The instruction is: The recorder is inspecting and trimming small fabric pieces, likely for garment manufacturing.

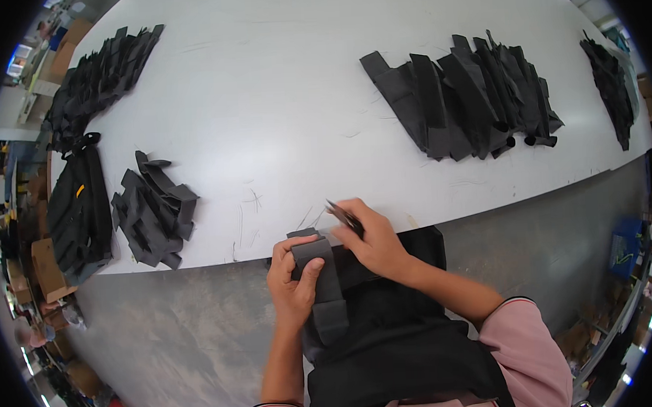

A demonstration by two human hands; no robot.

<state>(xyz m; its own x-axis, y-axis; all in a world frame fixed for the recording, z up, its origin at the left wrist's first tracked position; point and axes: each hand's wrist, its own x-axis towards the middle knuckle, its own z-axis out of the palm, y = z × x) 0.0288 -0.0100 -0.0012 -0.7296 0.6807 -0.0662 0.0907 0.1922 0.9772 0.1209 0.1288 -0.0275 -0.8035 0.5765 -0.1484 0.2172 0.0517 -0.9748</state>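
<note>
My left hand (292, 292) is closed on a dark grey folded fabric strip (327, 284), its thumb pressed on the strip's face near the upper end. The strip hangs down over my lap at the table's near edge. My right hand (378, 239) is wrapped round small dark thread snips (346, 217), with their tips pointing up and left. The snips stand a little above and to the right of the strip's upper end, apart from it. Black fabric (390, 303) covers my lap and front.
On the white table (277, 117) lie a loose pile of dark strips (153, 212) at left, a row of strips (468, 100) at right, and more piles at both far sides. A black bag (81, 209) with an orange tag lies at the left edge. Cardboard boxes (48, 266) stand beyond.
</note>
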